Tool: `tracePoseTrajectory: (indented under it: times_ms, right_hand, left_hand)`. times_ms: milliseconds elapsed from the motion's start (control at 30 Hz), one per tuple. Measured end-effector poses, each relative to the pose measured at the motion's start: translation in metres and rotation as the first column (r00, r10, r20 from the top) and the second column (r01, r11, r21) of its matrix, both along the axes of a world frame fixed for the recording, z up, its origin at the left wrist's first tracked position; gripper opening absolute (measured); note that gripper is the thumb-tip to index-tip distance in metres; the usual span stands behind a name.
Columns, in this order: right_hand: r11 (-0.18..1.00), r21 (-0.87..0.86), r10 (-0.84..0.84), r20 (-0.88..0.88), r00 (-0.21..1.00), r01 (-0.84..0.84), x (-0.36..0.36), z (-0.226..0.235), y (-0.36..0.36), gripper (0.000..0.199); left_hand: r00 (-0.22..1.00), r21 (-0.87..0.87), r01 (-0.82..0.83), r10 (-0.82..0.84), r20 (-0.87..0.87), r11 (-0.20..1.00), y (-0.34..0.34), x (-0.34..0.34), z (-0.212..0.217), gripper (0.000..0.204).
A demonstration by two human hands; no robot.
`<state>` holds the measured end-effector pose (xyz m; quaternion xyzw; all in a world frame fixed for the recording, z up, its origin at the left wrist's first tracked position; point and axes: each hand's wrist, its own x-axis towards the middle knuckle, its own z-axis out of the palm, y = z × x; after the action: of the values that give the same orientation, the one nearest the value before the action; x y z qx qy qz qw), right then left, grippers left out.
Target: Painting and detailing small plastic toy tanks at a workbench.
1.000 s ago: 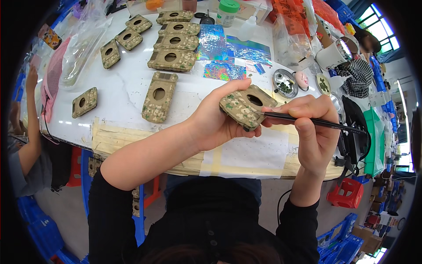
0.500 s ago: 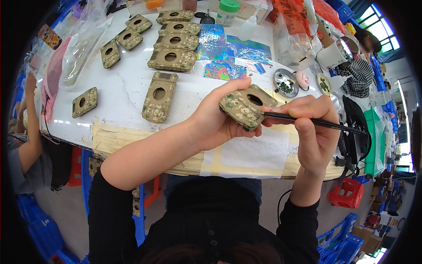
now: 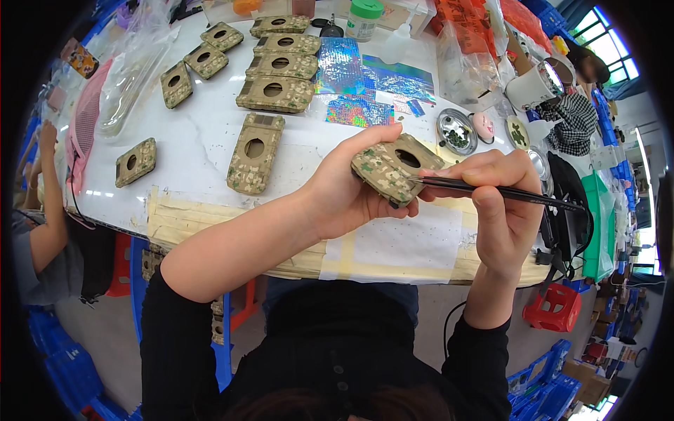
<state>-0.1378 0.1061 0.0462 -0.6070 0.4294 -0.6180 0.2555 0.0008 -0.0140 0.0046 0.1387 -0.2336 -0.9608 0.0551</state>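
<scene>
the fingers (image 3: 365, 140) of the left hand (image 3: 344, 189) are wrapped around a camouflage-patterned block (image 3: 390, 168) with a round hole in its top, held tilted in the air above the near edge of the bench (image 3: 203, 147), thumb along its far side and the other fingers curled beneath. the right hand (image 3: 502, 203) is closed on a thin black tool (image 3: 491, 189), pinched between thumb and forefinger, and the tool's tip touches the block's near right edge. both forearms come up from the lower edge in black sleeves

on the white bench lie more blocks of the same pattern: a long one (image 3: 255, 152) just left of the left hand, a small one (image 3: 135, 162) further left near the edge, and a cluster (image 3: 277, 67) at the far side. sheets of shiny holographic foil (image 3: 358, 77) lie beyond the held block. to the right of it sits a small metal dish (image 3: 456, 131) with dark bits inside. a green-capped jar (image 3: 365, 19) stands at the far edge. strips of tan masking tape (image 3: 175, 217) and a white sheet (image 3: 404, 242) cover the bench's near edge. another person's arm (image 3: 45, 203) shows at the far left
</scene>
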Motion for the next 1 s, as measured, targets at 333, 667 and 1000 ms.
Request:
tracePoseTrajectory:
  times_ms: [333, 667, 1000]
  right_hand:
    - [1.0, 0.003, 0.006, 0.023, 1.0, -0.006, 0.002, -0.0002, -0.0015, 0.013]
    - [1.0, 0.003, -0.003, 0.002, 1.0, 0.003, 0.0008, -0.0014, -0.0013, 0.013]
    - [1.0, -0.018, 0.015, 0.008, 1.0, -0.015, 0.0014, -0.0011, -0.0021, 0.015]
  left_hand:
    - [0.999, 0.024, 0.009, -0.008, -0.05, 1.0, -0.0021, 0.0008, -0.0041, 0.051]
    - [0.998, 0.018, 0.017, -0.016, -0.06, 1.0, -0.0028, 0.001, -0.0047, 0.052]
    - [0.998, 0.011, 0.011, -0.01, -0.057, 1.0, -0.0025, 0.0009, -0.0046, 0.051]
